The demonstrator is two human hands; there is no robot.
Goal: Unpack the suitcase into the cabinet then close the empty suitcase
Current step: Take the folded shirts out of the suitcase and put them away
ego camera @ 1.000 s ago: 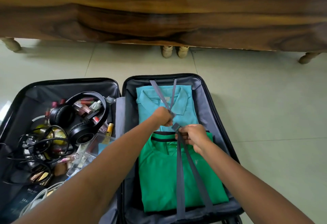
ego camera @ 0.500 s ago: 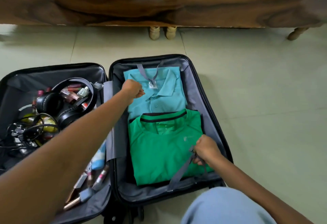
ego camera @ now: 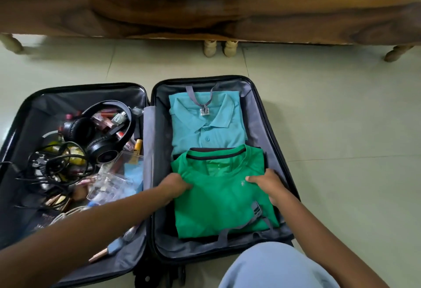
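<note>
At lower centre of the frame, the open suitcase (ego camera: 259, 110) holds a folded green shirt (ego camera: 223, 199) in its right half. The left hand (ego camera: 175, 185) and right hand (ego camera: 266, 185) grip the shirt's opposite side edges, fingers curled under the cloth, likely to lift it without unfolding it. The fingertips are hidden beneath. The wooden cabinet (ego camera: 205, 9) across the top is cut off, and no doors show.

A home room: pale tiled floor (ego camera: 330, 110), dark wooden cabinet (ego camera: 205, 7) on turned legs (ego camera: 209, 49), open suitcase (ego camera: 268, 142).
</note>
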